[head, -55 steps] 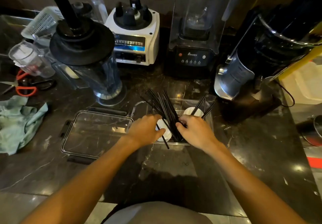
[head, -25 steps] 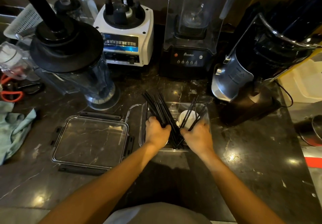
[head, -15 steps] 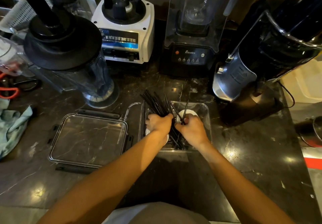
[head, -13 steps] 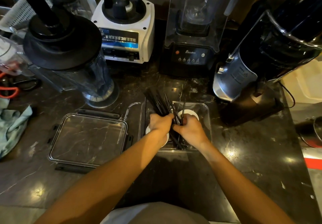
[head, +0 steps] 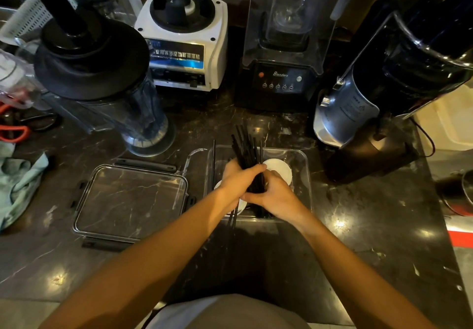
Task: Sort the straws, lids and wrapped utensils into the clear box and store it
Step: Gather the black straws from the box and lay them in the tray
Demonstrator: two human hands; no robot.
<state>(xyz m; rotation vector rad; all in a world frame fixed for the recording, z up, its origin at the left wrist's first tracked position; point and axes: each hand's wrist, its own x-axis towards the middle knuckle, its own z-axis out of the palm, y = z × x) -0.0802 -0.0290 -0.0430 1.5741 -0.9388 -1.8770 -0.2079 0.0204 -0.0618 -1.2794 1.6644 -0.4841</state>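
Note:
A clear box (head: 304, 175) sits on the dark marble counter in front of me. Inside it stands a bundle of black straws (head: 247, 149), their tips rising past the box's far rim. My left hand (head: 236, 180) wraps round the bundle from the left, and my right hand (head: 275, 195) grips it from the right, the two hands touching. A white round lid (head: 280, 172) lies in the box behind my right hand; another white lid (head: 242, 204) shows under my left wrist. One loose straw (head: 214, 164) leans along the box's left wall.
The box's clear cover (head: 130, 203) lies flat to the left. A blender jug (head: 102, 72), a white blender base (head: 186, 42), a black blender (head: 284, 47) and a juicer (head: 378, 85) line the back. A green cloth (head: 18, 185) and red scissors (head: 12, 131) lie far left.
The straws, fanned out and spread apart earlier, are now gathered into one tight bundle. Both hands have closed together round it in the middle of the box.

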